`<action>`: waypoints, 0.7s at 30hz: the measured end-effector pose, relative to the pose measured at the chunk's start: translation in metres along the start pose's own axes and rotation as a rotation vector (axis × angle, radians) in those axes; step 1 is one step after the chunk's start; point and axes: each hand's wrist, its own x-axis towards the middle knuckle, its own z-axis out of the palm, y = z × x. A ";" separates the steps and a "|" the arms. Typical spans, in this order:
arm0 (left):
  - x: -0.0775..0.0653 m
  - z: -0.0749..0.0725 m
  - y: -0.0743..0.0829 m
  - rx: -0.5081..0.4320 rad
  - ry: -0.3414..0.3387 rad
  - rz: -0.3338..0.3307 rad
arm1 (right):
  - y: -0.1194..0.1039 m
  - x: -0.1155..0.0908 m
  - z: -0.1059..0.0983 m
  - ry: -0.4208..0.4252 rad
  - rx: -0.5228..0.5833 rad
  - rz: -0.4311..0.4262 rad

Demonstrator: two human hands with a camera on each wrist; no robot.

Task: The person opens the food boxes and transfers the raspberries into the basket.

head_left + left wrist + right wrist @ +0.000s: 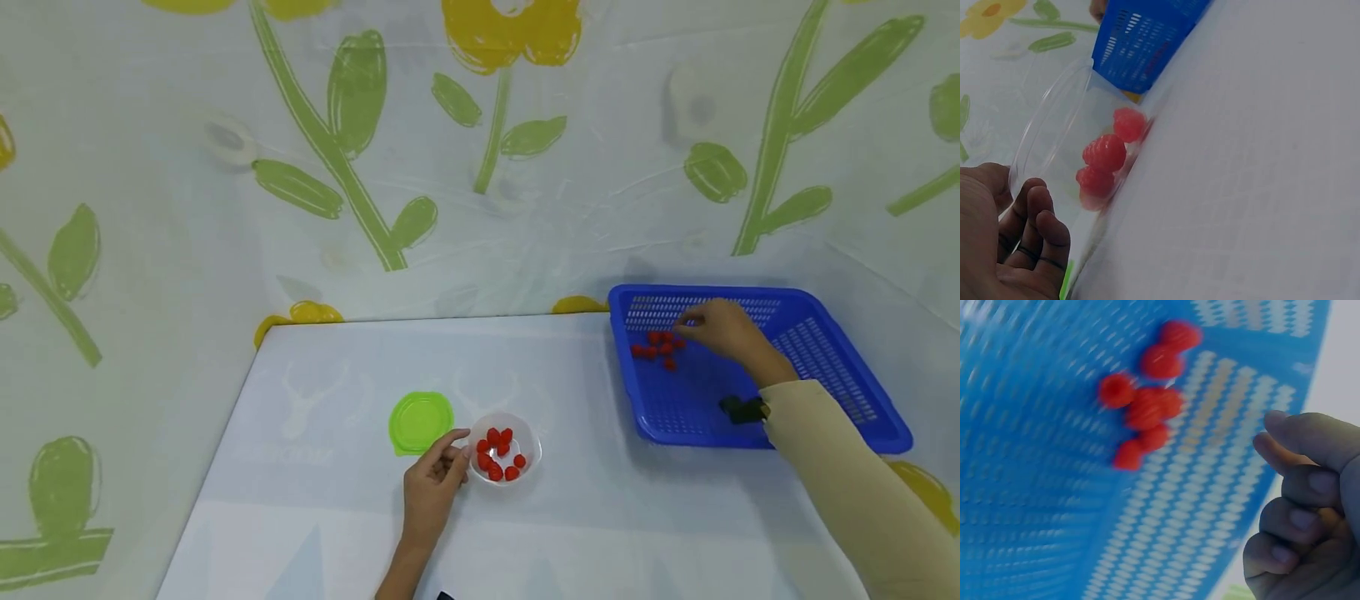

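My left hand (433,492) pinches the near-left rim of a clear plastic bowl (527,437) between thumb and fingers. Inside the bowl lie several red raspberries (1105,152), seen through its wall in the left wrist view. Over the left part of a blue plastic basket (678,421) hovers my right hand (723,327). Its thumb and forefinger (1300,434) reach forward with nothing visible between them, while the other fingers bend loosely. Several more raspberries (1147,407) are clustered on the basket's floor, apart from the fingertips.
A bright green lid (420,422) lies on the white table (315,483), just left of the bowl. The perforated basket wall (825,367) rises around my right hand. A dark object (742,409) shows beside my right sleeve. A flower-patterned cloth (600,208) hangs behind the table.
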 end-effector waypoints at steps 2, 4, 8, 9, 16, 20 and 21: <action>0.000 0.000 0.001 0.000 0.003 -0.004 | -0.014 -0.004 -0.004 0.005 -0.006 -0.020; 0.000 0.001 0.002 0.002 0.009 -0.010 | -0.028 -0.009 -0.007 0.011 -0.008 -0.035; 0.001 0.003 0.007 0.026 0.025 -0.021 | -0.056 -0.020 -0.007 0.027 0.009 -0.031; 0.001 0.003 0.010 0.033 0.026 -0.017 | -0.063 -0.024 -0.006 0.030 0.017 -0.030; -0.001 -0.001 0.037 0.024 -0.010 0.017 | -0.112 -0.051 0.010 0.051 0.096 -0.162; -0.002 -0.001 0.040 0.020 -0.015 0.020 | -0.136 -0.061 0.025 0.040 0.117 -0.227; -0.002 -0.001 0.039 0.020 -0.014 0.026 | -0.140 -0.063 0.028 0.037 0.118 -0.237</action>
